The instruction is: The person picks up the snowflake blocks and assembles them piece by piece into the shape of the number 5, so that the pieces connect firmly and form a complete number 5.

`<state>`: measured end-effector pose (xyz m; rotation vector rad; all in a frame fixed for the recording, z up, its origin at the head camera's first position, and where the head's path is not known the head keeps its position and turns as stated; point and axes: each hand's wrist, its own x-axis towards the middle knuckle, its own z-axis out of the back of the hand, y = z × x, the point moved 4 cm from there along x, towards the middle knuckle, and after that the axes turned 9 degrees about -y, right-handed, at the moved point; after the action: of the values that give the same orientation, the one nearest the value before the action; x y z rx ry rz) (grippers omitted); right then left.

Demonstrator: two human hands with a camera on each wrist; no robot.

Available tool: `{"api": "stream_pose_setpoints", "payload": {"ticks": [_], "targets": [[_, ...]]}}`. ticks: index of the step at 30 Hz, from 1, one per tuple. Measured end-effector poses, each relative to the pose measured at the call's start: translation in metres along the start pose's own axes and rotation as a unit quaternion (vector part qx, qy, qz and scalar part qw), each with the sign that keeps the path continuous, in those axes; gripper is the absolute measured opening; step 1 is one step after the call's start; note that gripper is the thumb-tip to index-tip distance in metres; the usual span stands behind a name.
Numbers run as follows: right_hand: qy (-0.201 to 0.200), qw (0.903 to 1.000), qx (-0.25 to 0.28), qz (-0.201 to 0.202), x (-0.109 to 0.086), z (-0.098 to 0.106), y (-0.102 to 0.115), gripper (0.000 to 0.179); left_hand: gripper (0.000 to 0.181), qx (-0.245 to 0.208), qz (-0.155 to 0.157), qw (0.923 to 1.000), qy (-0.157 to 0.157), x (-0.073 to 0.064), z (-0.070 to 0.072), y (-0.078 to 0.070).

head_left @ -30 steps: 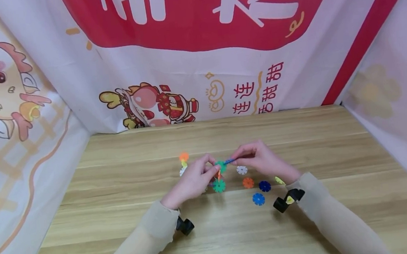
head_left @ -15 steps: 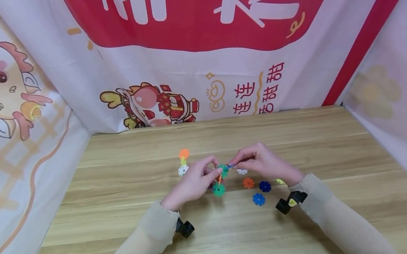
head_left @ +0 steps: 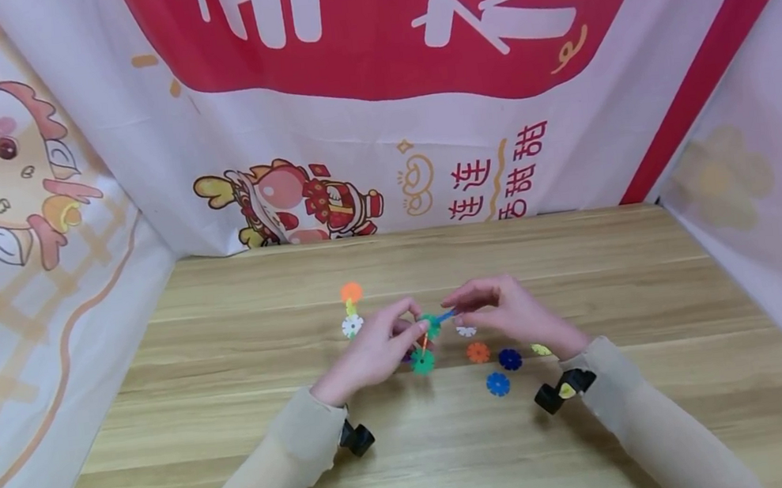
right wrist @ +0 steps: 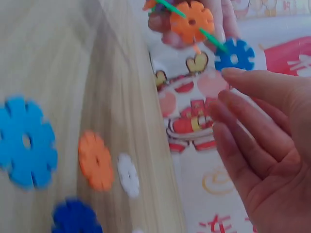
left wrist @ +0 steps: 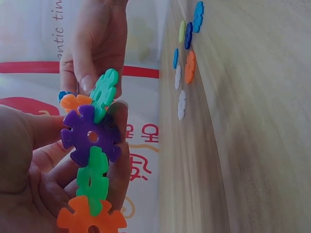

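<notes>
My left hand (head_left: 373,345) holds a chain of slotted snowflake discs between thumb and fingers. In the left wrist view it includes a purple disc (left wrist: 80,133), green discs (left wrist: 104,92) and an orange disc (left wrist: 77,221). At the chain's right end, a blue disc (right wrist: 238,51) is joined to a green one, edge-on in the right wrist view. Around that blue disc my right hand (head_left: 513,315) has its thumb and fingers spread apart, the thumb tip right at the disc's edge. Part of the chain is hidden by the left hand in the head view.
Loose discs lie on the wooden table (head_left: 457,460) under and in front of the right hand: orange (head_left: 477,352), dark blue (head_left: 510,359), light blue (head_left: 498,384), white (head_left: 467,331) and yellow (head_left: 541,349). Beyond the left hand show orange (head_left: 351,293) and white (head_left: 348,326) discs.
The right hand's fingers, earlier pinching the blue disc at the green one, have parted and drawn slightly right. The blue disc stays on the chain, which the left hand still holds.
</notes>
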<state>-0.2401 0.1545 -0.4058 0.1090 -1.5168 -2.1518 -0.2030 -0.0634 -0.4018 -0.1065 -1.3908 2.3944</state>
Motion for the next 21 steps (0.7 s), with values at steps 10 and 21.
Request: {"api": "stream_pose_setpoints", "payload": {"ticks": [10, 21], "targets": [[-0.087, 0.9843, -0.134, -0.076, 0.002, 0.035, -0.038, 0.034, 0.013, -0.005, -0.001, 0.9999, -0.009, -0.001, 0.000, 0.001], [-0.046, 0.9715, -0.202, -0.115, -0.001, 0.032, -0.057, 0.030, 0.011, -0.003, -0.010, 0.9999, -0.013, 0.000, 0.001, 0.000]]}}
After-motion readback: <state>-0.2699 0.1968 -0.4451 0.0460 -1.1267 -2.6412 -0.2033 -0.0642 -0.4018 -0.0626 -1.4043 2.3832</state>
